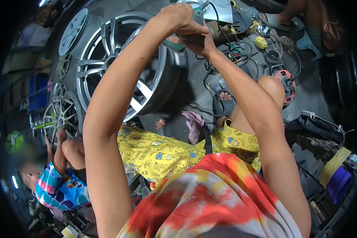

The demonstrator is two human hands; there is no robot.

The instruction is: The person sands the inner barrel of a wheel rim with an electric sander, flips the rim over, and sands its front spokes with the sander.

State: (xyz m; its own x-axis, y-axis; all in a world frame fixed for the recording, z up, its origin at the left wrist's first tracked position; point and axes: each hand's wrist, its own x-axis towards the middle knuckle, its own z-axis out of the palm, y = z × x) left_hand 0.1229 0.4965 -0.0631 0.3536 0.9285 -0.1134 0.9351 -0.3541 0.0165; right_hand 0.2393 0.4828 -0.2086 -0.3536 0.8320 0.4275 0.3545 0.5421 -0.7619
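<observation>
My left hand [177, 19] is closed over the top of a green corded power tool [198, 15], which looks like a grinder. Just below it, my right hand [197, 43] wraps round the same tool from the other side. A black cord runs from the tool's upper end. My hands and forearms hide most of its body, and its working end cannot be made out. A large silver alloy wheel rim [92, 72] stands tilted under my left forearm, partly hidden by it. Whether the tool touches the rim is not visible.
Black cables [242, 59] tangle on the floor at right, near a red disc-shaped item [286, 85] and a yellow ball-like item [261, 42]. A pink cloth [194, 123] lies between my feet. Another person [61, 186] works on a spoked wheel [61, 118] at left.
</observation>
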